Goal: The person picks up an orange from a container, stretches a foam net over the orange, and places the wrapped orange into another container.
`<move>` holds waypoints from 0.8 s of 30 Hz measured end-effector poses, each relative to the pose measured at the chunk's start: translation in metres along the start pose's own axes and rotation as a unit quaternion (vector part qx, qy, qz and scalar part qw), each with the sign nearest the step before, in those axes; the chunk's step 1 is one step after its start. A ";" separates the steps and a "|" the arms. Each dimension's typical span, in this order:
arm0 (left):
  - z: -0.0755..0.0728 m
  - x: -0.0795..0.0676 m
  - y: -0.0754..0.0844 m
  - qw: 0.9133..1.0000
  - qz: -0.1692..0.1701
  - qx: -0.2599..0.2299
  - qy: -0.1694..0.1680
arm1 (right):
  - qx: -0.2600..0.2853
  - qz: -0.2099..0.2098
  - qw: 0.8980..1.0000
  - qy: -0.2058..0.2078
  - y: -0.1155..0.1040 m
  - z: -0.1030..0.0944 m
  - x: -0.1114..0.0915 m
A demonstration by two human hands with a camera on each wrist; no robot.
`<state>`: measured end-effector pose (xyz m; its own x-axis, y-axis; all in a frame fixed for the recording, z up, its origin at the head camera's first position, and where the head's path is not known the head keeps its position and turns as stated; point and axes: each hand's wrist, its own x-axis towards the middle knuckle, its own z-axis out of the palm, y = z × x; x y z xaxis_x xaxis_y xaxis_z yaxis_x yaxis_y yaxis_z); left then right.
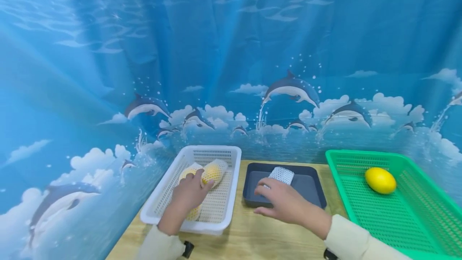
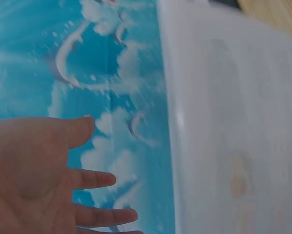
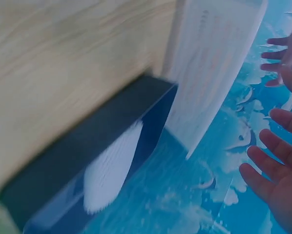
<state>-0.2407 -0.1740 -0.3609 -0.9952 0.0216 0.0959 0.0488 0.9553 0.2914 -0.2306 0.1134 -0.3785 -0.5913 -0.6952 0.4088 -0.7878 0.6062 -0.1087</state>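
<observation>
My left hand is over the white basket, fingers spread and holding nothing in the left wrist view. Below it lie yellow fruits in white foam nets, one netted fruit right by its fingertips and others partly hidden behind the hand. Over the front of the dark grey tray is my right hand, its fingers apart and nothing between them. A white foam net lies in that tray, just beyond the right fingers; it also shows in the right wrist view as a white sleeve.
To the right stands a green basket with one bare yellow oval fruit in it. All three containers rest on a wooden table. A blue curtain printed with dolphins hangs right behind them and along the left side.
</observation>
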 end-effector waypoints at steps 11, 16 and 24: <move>0.011 -0.012 0.060 0.992 0.110 -0.030 0.045 | -0.101 0.001 0.995 0.014 0.034 -0.048 -0.045; 0.013 -0.013 0.093 0.990 0.133 -0.039 0.027 | -0.135 0.025 0.990 0.017 0.054 -0.066 -0.063; 0.024 -0.022 0.141 0.980 0.184 -0.061 -0.042 | -0.176 0.106 0.978 0.018 0.092 -0.081 -0.088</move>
<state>-0.2137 -0.0331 -0.3446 -0.9119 0.3861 0.1394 0.4098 0.8362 0.3645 -0.2368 0.2613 -0.3506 -0.7236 -0.5290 0.4433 -0.5360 0.8354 0.1219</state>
